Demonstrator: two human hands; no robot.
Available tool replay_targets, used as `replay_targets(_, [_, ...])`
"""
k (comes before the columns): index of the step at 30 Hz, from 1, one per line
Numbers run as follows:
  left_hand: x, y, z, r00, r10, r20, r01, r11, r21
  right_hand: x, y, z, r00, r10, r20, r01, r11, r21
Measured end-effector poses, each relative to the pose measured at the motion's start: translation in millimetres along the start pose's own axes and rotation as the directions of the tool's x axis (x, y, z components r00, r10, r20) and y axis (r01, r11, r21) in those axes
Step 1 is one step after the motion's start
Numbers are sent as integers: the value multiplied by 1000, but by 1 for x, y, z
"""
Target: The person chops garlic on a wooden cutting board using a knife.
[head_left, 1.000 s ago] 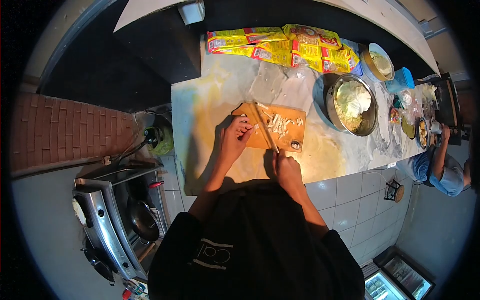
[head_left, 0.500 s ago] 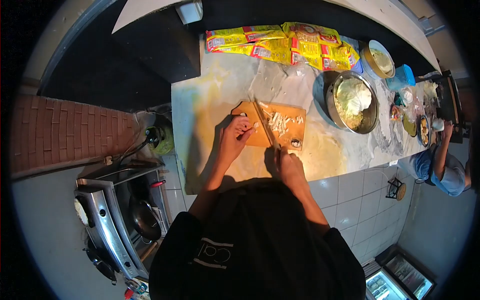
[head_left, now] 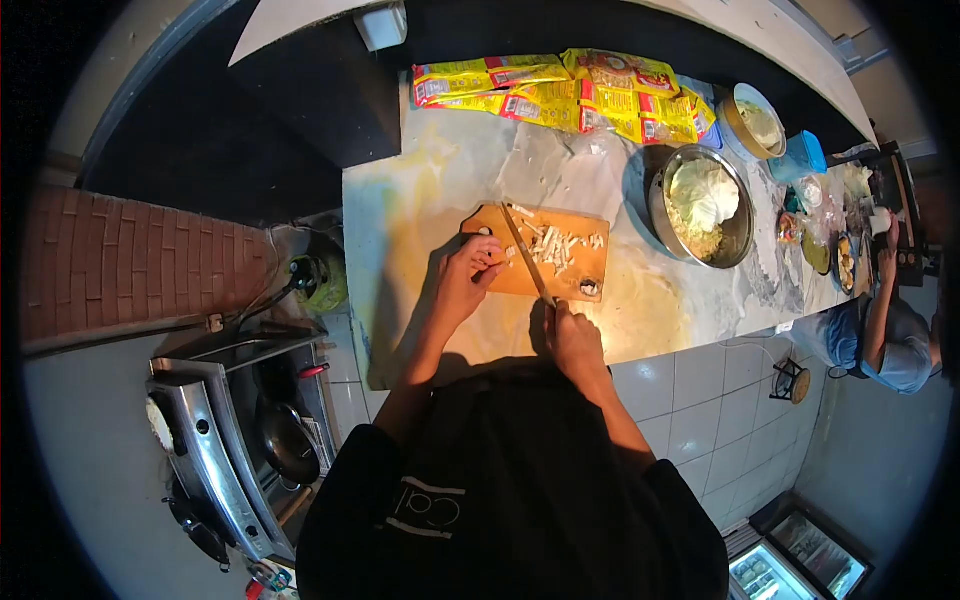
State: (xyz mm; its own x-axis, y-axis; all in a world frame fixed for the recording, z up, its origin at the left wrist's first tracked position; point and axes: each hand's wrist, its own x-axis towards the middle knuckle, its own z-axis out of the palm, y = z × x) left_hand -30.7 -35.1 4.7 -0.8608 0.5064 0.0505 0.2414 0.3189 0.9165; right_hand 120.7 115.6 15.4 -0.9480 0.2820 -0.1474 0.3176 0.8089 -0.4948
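Observation:
My right hand is wrapped round the handle of a kitchen knife. The long blade lies slantwise over an orange cutting board, its tip toward the far edge. Left of the blade, my left hand rests on the board with its fingers bent together around a small pale piece of food, mostly hidden by the fingertips. Cut pale strips lie in a loose pile to the right of the knife. A small dark-rimmed round patch with white bits is at the board's near right corner.
Yellow food packets line the back of the marble-patterned counter. A steel bowl holding cabbage and shredded food stands to the right, with another bowl behind. A stove with a wok is at left. Another person works far right.
The knife blade has shifted slightly left, nearer my left fingers, and my right hand has moved a little toward me. My left hand stays nearly in place. The other person's arm has moved slightly.

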Motion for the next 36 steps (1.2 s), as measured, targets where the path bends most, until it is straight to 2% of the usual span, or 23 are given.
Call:
replay_targets(3, [1,3,-1,1000,8,18,-8,1000,-12,6,-8,-20,1000,-11,-25,11,1000,13])
replay_targets(8, [6,7,4,1000,25,3,-25,1000,12,10,-19,-34,993,87,-83,-77,990,115])
replay_targets(9, [7,7,5,999,40,-9,-40,999,21,9,-13,-25,992,88,-86,-78,990,115])
replay_targets(11, [8,9,5,999,33,-15,-32,999,26,4,4,1,999,12,-36,-12,1000,-11])
replay_targets(14, [11,8,2,999,31,-30,-31,999,13,2,4,-3,999,-12,-44,14,999,45])
replay_targets(19, [9,-4,1,996,69,-58,-70,997,-15,4,-21,-40,997,60,-41,-56,996,76])
replay_targets(21, [10,-3,-1,991,83,-106,-77,995,62,5,-24,-40,995,91,-40,-86,990,112])
replay_targets(24, [12,5,-7,981,136,-139,-116,983,143,4,-10,-15,997,51,-62,-41,987,154])
replay_targets(26, [12,10,-9,979,156,-129,-133,976,175,2,3,5,999,-34,-38,36,998,56])
replay_targets(28, [12,9,-9,977,175,-121,-147,967,210,6,-12,-11,1000,-17,14,17,998,60])
replay_targets(30, [11,8,-5,971,186,-153,-164,975,147,8,-18,-17,993,97,70,-106,985,139])
replay_targets(33, [11,8,-6,983,135,-121,-114,980,164,8,-14,-15,999,33,40,-35,997,65])
replay_targets(36, [9,10,-9,982,156,-105,-139,977,160,10,-16,-10,994,91,57,-95,993,72])
